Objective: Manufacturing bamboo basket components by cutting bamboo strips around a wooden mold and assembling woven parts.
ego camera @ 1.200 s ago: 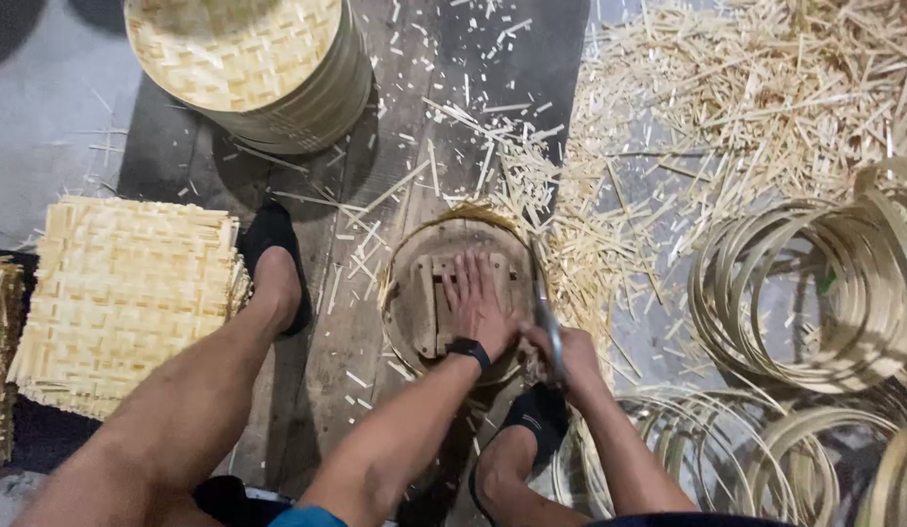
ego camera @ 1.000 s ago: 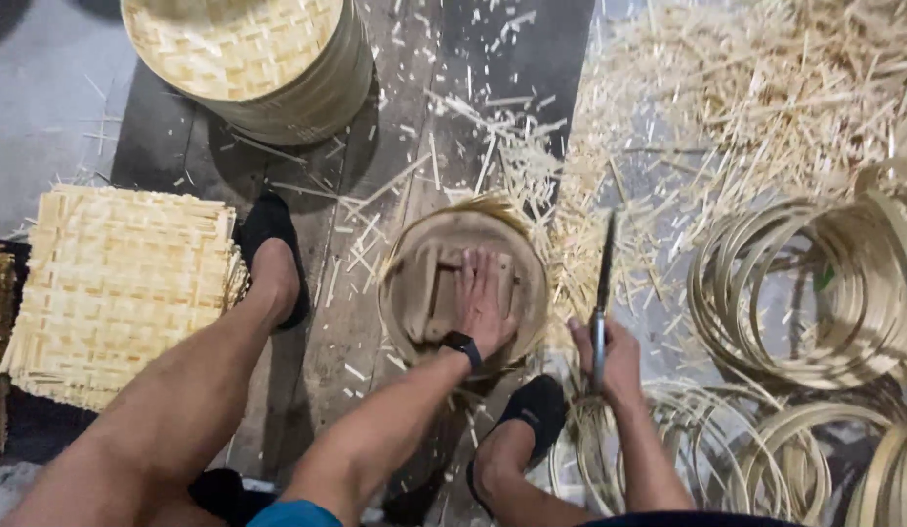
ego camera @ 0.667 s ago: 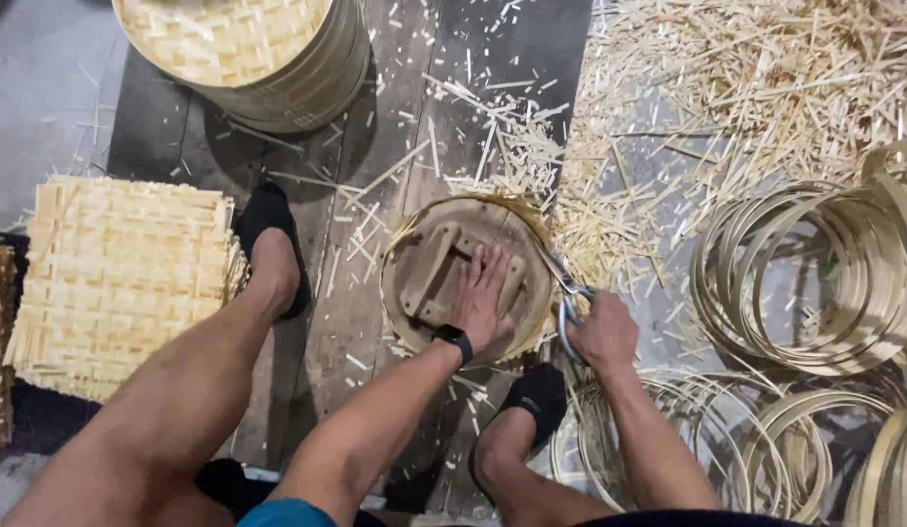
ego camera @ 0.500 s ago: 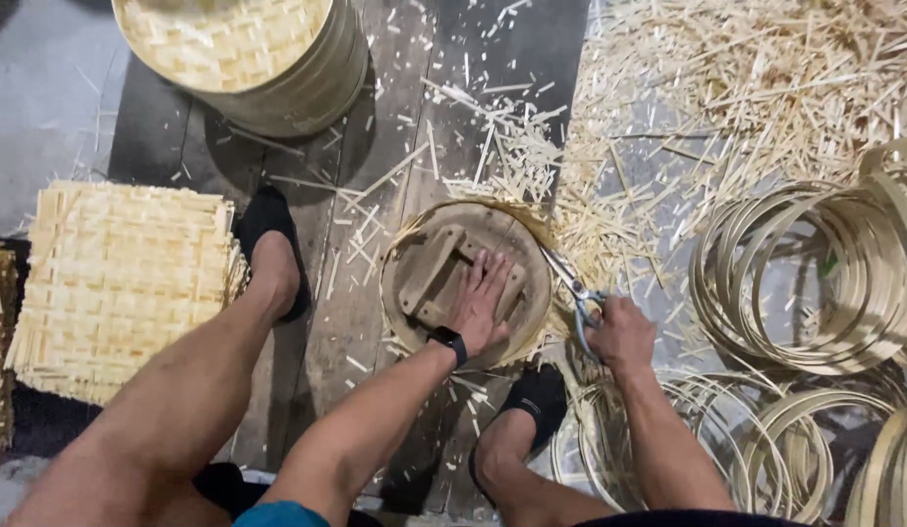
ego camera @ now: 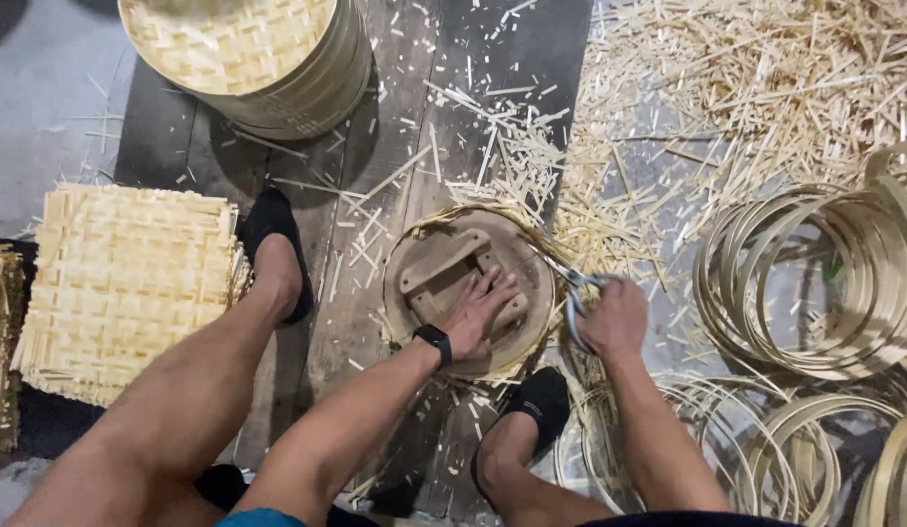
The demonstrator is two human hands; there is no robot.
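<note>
— So where do things stand at the middle of the frame?

— The left hand (ego camera: 478, 314) presses flat, fingers spread, on a round wooden disc (ego camera: 444, 283) that sits on a woven mat (ego camera: 532, 239). It grips nothing; it only bears down. The right hand (ego camera: 615, 317) is closed around the handles of a pair of scissors (ego camera: 561, 283), whose blades point up-left along the disc's right edge.

— How much of the trimming looks done?

— Judging from the edge, the left and lower sides of the disc show little mat sticking out, while frayed strips still jut at the top and right. I'd say the cut is well along but not all the way round.

— And the surroundings?

— A stack of round woven pieces (ego camera: 248, 54) stands at the upper left, square woven mats (ego camera: 131, 278) lie at the left edge, and bent hoops (ego camera: 815, 283) pile up at the right. Cut slivers (ego camera: 766, 88) cover the upper right, and more lie on the dark plank (ego camera: 395, 117) above the disc.

— Are the feet involved?

— One dark shoe (ego camera: 273, 239) rests left of the disc, another below it.
</note>
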